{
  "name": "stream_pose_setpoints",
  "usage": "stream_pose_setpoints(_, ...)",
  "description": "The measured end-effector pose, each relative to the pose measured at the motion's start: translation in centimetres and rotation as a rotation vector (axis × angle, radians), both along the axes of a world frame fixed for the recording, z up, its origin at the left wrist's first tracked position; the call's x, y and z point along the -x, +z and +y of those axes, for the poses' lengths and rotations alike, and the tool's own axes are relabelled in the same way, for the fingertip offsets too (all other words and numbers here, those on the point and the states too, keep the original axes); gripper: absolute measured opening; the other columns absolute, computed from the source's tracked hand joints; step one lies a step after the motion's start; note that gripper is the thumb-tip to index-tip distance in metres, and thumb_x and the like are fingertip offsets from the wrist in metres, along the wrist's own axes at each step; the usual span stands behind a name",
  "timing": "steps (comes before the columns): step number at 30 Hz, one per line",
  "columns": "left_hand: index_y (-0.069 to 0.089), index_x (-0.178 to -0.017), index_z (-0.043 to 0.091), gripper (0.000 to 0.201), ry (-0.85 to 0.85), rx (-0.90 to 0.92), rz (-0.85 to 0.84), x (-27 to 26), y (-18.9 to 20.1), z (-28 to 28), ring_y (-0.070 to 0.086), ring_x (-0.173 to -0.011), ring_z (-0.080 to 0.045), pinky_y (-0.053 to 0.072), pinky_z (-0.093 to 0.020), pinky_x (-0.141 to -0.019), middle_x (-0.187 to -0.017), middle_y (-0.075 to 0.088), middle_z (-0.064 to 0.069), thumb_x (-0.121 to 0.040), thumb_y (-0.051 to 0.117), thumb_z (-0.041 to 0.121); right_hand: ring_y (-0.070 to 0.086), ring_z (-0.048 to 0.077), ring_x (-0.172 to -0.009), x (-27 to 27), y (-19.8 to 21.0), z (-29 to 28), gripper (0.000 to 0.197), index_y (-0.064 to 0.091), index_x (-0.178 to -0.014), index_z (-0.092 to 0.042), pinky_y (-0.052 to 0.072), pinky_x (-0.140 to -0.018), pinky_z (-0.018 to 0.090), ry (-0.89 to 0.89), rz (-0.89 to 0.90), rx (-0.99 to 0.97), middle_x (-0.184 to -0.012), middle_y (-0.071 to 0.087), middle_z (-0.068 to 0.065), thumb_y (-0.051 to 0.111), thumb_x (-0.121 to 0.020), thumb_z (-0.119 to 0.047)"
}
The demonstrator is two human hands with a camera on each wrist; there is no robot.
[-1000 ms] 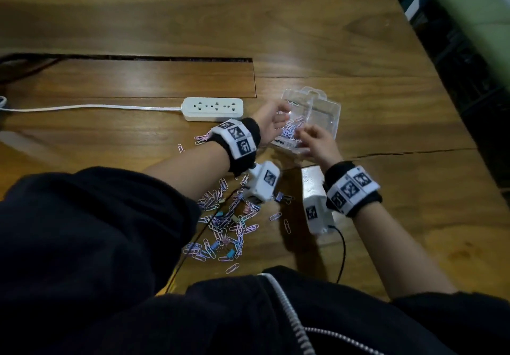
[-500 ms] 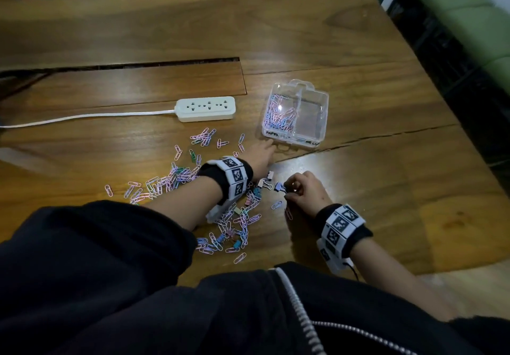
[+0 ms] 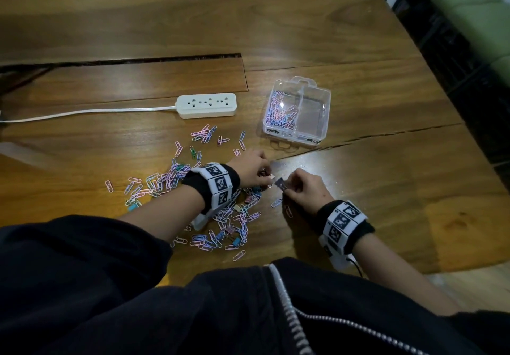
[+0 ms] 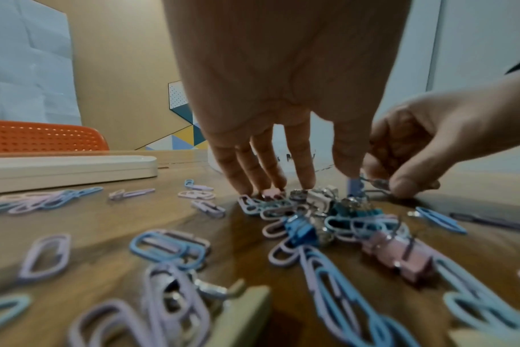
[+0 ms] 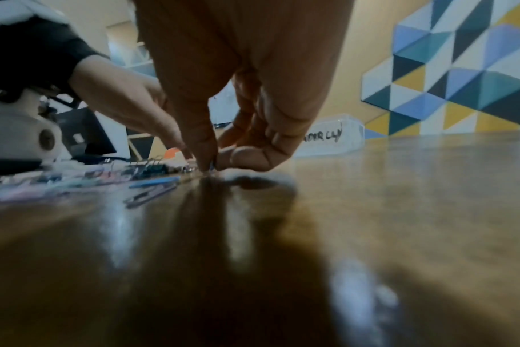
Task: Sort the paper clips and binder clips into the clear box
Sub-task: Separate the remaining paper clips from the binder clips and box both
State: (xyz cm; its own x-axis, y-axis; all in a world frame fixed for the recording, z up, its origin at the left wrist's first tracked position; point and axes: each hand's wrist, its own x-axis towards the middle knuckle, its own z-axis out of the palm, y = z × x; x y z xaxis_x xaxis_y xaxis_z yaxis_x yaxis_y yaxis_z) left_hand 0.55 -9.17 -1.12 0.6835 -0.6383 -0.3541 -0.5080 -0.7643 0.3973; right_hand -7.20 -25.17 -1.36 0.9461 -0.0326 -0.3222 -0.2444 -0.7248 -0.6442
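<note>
While both hands work at the near edge of the clip pile, the right hand has its thumb and fingers curled in a pinch on a small dark-blue binder clip, right down at the tabletop; in the right wrist view the fingertips meet just above the wood w/ a bit of blue btwn them. Left hand sits just beside it, fingers pointing down into the clips. From the left wrist cam the fingers look fairly straight, tips touching a little cluster of binder clips, silver handles and white/teal bodies, but I can't tell if it's actually pinching one or just poking. Paper clips in pink, lilac and blue are scattered all over the wood to the left of and under the left forearm, w/ a few more binder clips mixed in, e.g. a pink one and a blue one. Clear box sits open further back and to the right, well apart from the hands, w/ a bunch of paper clips in its left compartment; right compartment looks bare afaict. White power strip lies left of the box, cord running off to the left.
</note>
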Motion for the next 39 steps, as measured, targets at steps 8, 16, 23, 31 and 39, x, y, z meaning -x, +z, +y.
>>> stream_pose_setpoints(8, 0.061, -0.110, 0.006, 0.026, 0.172, 0.085, 0.160, 0.1, 0.4, -0.8, 0.057, -0.105, -0.022, 0.049, -0.028, -0.089, -0.111, 0.059, -0.008, -0.084, 0.062, 0.006, 0.058, 0.016, -0.067, -1.1, 0.2, -1.1, 0.022, 0.060, -0.102, -0.006, 0.049, -0.062, 0.025, -0.438, 0.065, -0.323, -0.073, 0.057, 0.001, 0.066, -0.081, -0.007)
stream_pose_setpoints(16, 0.061, -0.105, 0.001, 0.024, 0.471, 0.377, 0.287, -0.1, 1.0, 0.8, 0.057, -0.092, -0.017, 0.046, -0.023, -0.080, -0.103, 0.064, -0.009, -0.081, 0.064, 0.003, 0.050, 0.011, -0.060, 1.0, 0.9, -0.9, 0.028, 0.054, -0.069, -0.010, 0.043, -0.052, 0.015, -0.379, 0.235, -0.576, -0.072, 0.054, 0.004, 0.045, -0.085, 0.011)
stream_pose_setpoints(23, 0.054, -0.115, 0.009, 0.053, 0.213, 0.166, 0.297, 1.7, 0.5, 1.4, 0.055, -0.102, -0.019, 0.047, -0.027, -0.086, -0.116, 0.058, -0.008, -0.069, 0.078, 0.015, 0.054, 0.015, -0.095, 2.8, 0.5, 0.6, 0.027, 0.058, -0.101, -0.010, 0.043, -0.075, 0.012, -0.028, 0.202, -0.156, -0.099, 0.053, -0.001, 0.067, -0.076, 0.000)
stream_pose_setpoints(31, 0.050, -0.112, 0.010, 0.050, 0.116, 0.089, 0.041, 3.4, 0.4, 0.8, 0.043, -0.114, -0.021, 0.041, -0.031, -0.096, -0.123, 0.044, -0.007, -0.071, 0.076, 0.020, 0.045, 0.013, -0.097, 2.6, 0.0, 1.4, 0.039, 0.059, -0.113, -0.011, 0.033, -0.082, 0.018, 0.209, 0.077, 0.143, -0.109, 0.051, 0.004, 0.066, -0.076, -0.002)
stream_pose_setpoints(39, 0.058, -0.103, 0.008, 0.020, 0.159, -0.005, 0.038, 3.4, 0.3, 1.9, 0.057, -0.101, -0.024, 0.043, -0.030, -0.080, -0.108, 0.062, -0.009, -0.088, 0.057, 0.021, 0.051, 0.022, -0.102, 2.4, 0.1, 1.4, 0.012, 0.061, -0.095, -0.005, 0.040, -0.087, 0.027, 0.274, 0.108, 0.239, -0.106, 0.055, 0.007, 0.059, -0.084, -0.010)
